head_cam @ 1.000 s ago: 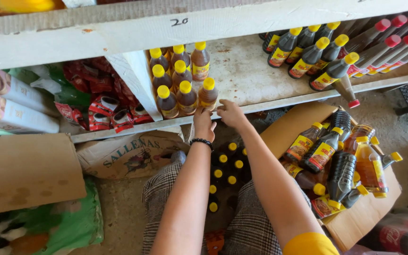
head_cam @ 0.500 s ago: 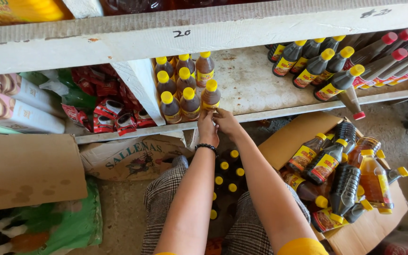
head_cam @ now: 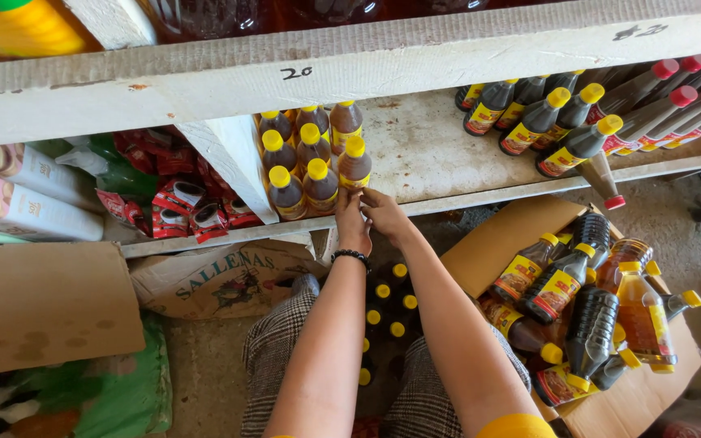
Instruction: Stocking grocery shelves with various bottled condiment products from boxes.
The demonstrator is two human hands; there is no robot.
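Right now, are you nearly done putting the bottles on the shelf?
About halfway. Eight yellow-capped bottles already stand grouped on the shelf. Both hands meet at the front bottle, at the shelf edge. More bottles wait in the open cardboard box and between the knees.

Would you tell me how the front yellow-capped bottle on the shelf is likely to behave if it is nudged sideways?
The yellow-capped bottle is tall and narrow, so it would probably tip rather than slide. It looks full of dark liquid, so likely heavy for its size. The neighbouring bottles stand close on one side and may stop it; the open shelf side would not.
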